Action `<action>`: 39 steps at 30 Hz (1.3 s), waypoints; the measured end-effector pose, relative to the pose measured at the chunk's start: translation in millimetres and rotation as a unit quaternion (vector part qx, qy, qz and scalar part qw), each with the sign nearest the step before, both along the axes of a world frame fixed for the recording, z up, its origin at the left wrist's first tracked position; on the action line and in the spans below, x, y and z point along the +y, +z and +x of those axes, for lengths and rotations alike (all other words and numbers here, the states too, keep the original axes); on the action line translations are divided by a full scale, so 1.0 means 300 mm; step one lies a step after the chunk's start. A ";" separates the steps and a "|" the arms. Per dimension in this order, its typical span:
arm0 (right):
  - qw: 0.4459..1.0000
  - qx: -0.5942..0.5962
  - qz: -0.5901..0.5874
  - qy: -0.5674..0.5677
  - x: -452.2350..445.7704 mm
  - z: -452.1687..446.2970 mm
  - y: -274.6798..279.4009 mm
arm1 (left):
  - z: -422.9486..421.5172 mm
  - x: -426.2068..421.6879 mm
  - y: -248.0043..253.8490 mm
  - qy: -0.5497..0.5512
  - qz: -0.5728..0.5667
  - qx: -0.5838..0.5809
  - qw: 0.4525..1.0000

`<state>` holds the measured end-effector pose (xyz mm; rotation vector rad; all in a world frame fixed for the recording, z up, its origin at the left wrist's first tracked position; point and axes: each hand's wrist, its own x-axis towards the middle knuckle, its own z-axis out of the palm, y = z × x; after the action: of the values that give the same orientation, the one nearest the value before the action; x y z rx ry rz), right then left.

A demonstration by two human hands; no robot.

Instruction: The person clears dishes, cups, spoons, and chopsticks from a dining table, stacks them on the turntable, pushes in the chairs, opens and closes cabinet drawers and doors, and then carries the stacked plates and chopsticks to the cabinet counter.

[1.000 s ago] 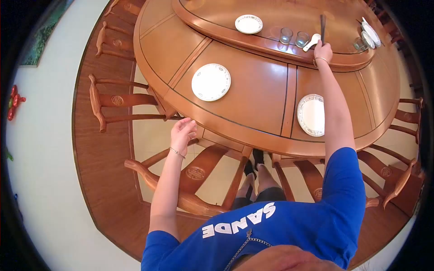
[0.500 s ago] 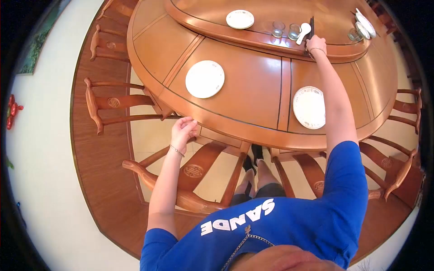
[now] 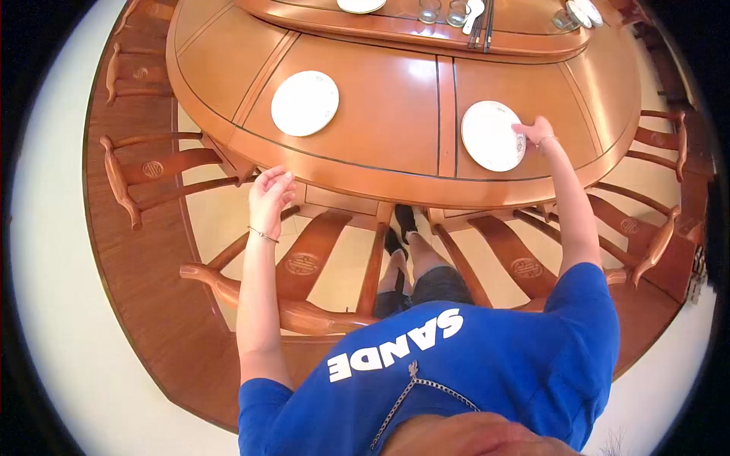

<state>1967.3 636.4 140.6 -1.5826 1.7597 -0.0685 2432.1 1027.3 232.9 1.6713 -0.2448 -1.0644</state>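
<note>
My right hand [image 3: 537,132] is at the right rim of a white plate [image 3: 490,137]. Its thumb lies over the edge and the other fingers are partly hidden; the hand grips the rim. The plate lies on the wooden table [image 3: 372,114], near its front edge. Left of it, on the table, is another white plate [image 3: 304,102] that no hand touches. By the table's front edge hangs my left hand [image 3: 271,194], fingers loosely bent and a little apart, holding nothing.
On the raised turntable [image 3: 342,24] are black chopsticks [image 3: 488,26], a white spoon [image 3: 473,14], glasses [image 3: 458,12] and a plate [image 3: 361,4]. Stacked dishes [image 3: 584,14] stand at the far right. Wooden chairs [image 3: 303,262] surround the table.
My right hand has let go of the chopsticks on the turntable and come back to the right plate's rim. The view has tilted downward. My left hand stays by the table edge.
</note>
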 end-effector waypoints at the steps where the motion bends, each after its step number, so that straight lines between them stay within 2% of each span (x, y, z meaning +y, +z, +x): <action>1: 1.000 0.000 -0.002 0.002 0.022 -0.012 -0.005 | 0.003 0.005 -0.002 -0.003 0.003 -0.001 1.000; 3: 0.985 -0.116 0.126 -0.004 0.081 -0.011 0.018 | 0.003 0.011 0.002 0.000 -0.002 0.003 1.000; 5: 0.985 -0.095 0.142 -0.009 0.096 -0.019 0.037 | 0.004 0.003 0.002 0.000 -0.012 0.004 1.000; 7: 0.959 -0.208 0.189 -0.044 0.098 -0.032 0.015 | 0.012 0.006 -0.005 0.008 -0.001 -0.007 1.000; 9: 0.954 -0.223 0.195 -0.042 0.083 -0.051 -0.035 | 0.018 0.010 0.000 0.015 -0.006 -0.006 1.000; 13: 0.932 -0.318 0.166 -0.048 0.061 -0.076 -0.080 | 0.023 0.014 -0.005 0.020 -0.008 0.003 1.000; 15: 0.921 -0.353 0.149 -0.067 0.065 -0.039 -0.016 | 0.031 0.016 -0.010 0.018 0.008 0.001 1.000; 17: 0.885 -0.428 0.088 -0.162 0.063 0.004 0.099 | 0.033 0.017 -0.010 0.020 0.010 0.004 1.000; 18: 0.852 -0.483 0.070 -0.188 -0.013 -0.001 0.053 | 0.032 0.017 -0.010 0.021 0.012 0.002 1.000; 19: 0.847 -0.488 0.053 -0.205 -0.094 -0.033 0.029 | 0.030 0.017 -0.011 0.022 0.015 0.000 1.000; 20: 0.795 -0.561 0.042 -0.227 -0.181 -0.026 -0.007 | 0.032 0.020 -0.020 0.022 0.012 0.003 1.000; 21: 0.807 -0.530 0.007 -0.261 -0.256 -0.008 0.002 | 0.033 0.021 -0.026 0.022 0.011 0.002 1.000; 22: 0.792 -0.518 -0.024 -0.323 -0.301 0.043 0.053 | 0.035 0.024 -0.032 0.019 0.017 0.001 1.000; 25: 0.764 -0.529 -0.086 -0.359 -0.486 0.132 0.051 | 0.033 0.023 -0.037 0.017 0.017 -0.003 1.000; 27: 0.747 -0.438 -0.135 -0.482 -0.572 0.200 0.059 | 0.024 0.019 -0.027 0.021 0.038 -0.012 0.999; 28: 0.748 -0.428 -0.142 -0.487 -0.595 0.221 0.058 | 0.025 0.019 -0.025 0.020 0.036 -0.013 0.999; 29: 0.748 -0.432 -0.140 -0.484 -0.612 0.231 0.041 | 0.025 0.018 -0.022 0.023 0.034 -0.017 0.999; 31: 0.669 -0.545 -0.140 -0.485 -0.654 0.246 -0.008 | 0.027 0.022 -0.021 0.027 0.041 -0.025 0.998; 32: 0.682 -0.496 -0.107 -0.527 -0.681 0.267 -0.008 | 0.032 0.022 -0.024 0.031 0.039 -0.022 0.999; 33: 0.683 -0.498 -0.104 -0.524 -0.694 0.276 -0.018 | 0.038 0.022 -0.028 0.035 0.039 -0.024 0.998; 37: 0.725 -0.509 -0.100 -0.454 -0.757 0.249 -0.105 | 0.038 0.020 -0.026 0.032 0.044 -0.032 0.998; 39: 0.796 -0.460 -0.046 -0.391 -0.799 0.243 -0.137 | 0.028 0.017 -0.005 0.021 0.046 -0.041 0.998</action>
<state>2040.3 396.7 99.6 -0.5349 1.4400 -1.1359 2440.6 1032.3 231.4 1.7982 -0.2155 -0.9897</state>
